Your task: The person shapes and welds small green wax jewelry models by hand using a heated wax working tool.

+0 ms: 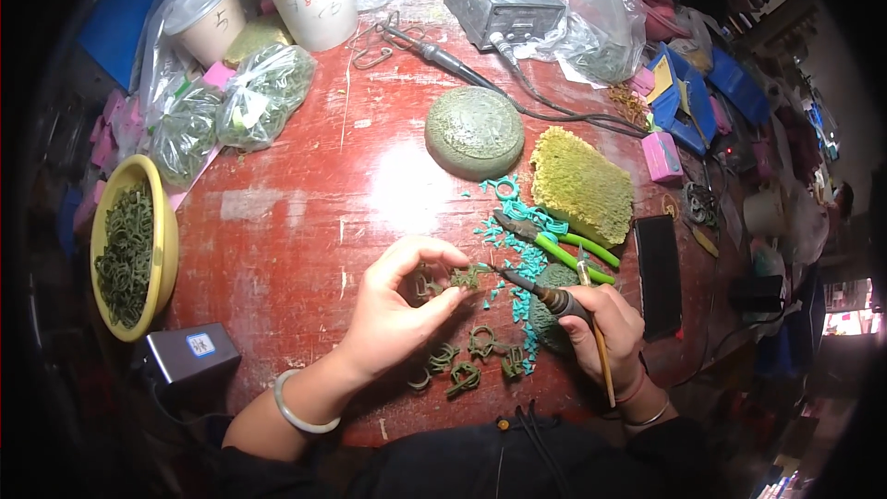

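Note:
My left hand [388, 310] pinches a small dark green ring [469, 277] between thumb and forefinger. Another green ring [427, 286] shows behind the curled fingers. In my right hand [612, 328] is a dark pen-shaped tool [545, 294], its thin tip close to the pinched ring; contact cannot be made out. The same hand also keeps hold of a slim wooden-handled tool [602, 351], pointing back toward me. Below the hands lie several loose green rings [465, 376]. Turquoise scraps [527, 263] are strewn beside the pen tip, along with a dark green textured lump [552, 314].
Green-handled pliers [564, 245] rest near a yellow-green sponge block [582, 187] and a round green block [475, 132]. A black phone [657, 277] lies right. Left are a yellow bowl [168, 249] of rings and a grey box [192, 365]. Behind, a corded pen [443, 60] adjoins a control box [502, 7].

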A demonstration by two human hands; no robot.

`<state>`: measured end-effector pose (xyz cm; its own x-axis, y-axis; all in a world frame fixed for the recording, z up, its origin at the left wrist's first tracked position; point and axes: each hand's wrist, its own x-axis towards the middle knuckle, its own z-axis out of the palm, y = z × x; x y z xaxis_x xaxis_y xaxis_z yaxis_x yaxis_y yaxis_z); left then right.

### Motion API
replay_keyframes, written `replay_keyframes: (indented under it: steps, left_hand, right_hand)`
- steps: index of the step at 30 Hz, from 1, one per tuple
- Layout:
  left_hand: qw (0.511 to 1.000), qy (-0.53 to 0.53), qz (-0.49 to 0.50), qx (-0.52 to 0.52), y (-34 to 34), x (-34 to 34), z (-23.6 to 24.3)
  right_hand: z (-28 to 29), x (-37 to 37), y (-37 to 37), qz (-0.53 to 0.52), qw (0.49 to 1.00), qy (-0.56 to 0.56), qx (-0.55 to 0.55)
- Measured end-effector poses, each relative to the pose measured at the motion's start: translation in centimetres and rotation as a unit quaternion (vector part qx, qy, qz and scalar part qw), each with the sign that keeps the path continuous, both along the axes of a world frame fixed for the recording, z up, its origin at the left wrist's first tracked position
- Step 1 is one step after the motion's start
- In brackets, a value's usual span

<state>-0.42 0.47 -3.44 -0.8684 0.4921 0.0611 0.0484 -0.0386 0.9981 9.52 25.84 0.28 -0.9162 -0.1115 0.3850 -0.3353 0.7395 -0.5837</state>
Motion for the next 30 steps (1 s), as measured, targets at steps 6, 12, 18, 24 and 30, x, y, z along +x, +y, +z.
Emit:
replay_keyframes:
  steps: [6, 12, 18, 24, 30]
  left_hand:
    - [1.000, -0.002, 0.005, -0.012, 0.0, 0.1, 0.0]
    - [1.000, 0.000, 0.024, -0.008, 0.3, 0.0, 0.1]
    - [0.999, 0.029, 0.020, -0.008, 0.4, -0.1, 0.1]
    - [0.999, 0.031, 0.020, -0.013, 0.3, 0.0, 0.2]
    - [1.000, 0.018, 0.021, -0.007, 0.3, 0.0, 0.3]
  right_hand:
    - [-0.2, 0.2, 0.0, 0.010, 0.999, -0.001, 0.045]
    - [-0.3, 0.2, 0.0, 0.010, 0.999, -0.001, 0.051]
    - [0.0, 0.2, 0.0, 0.011, 0.998, -0.006, 0.056]
    - [0.0, 0.2, -0.1, 0.016, 0.998, -0.015, 0.061]
    - [0.1, 0.2, -0.1, 0.018, 0.998, -0.018, 0.065]
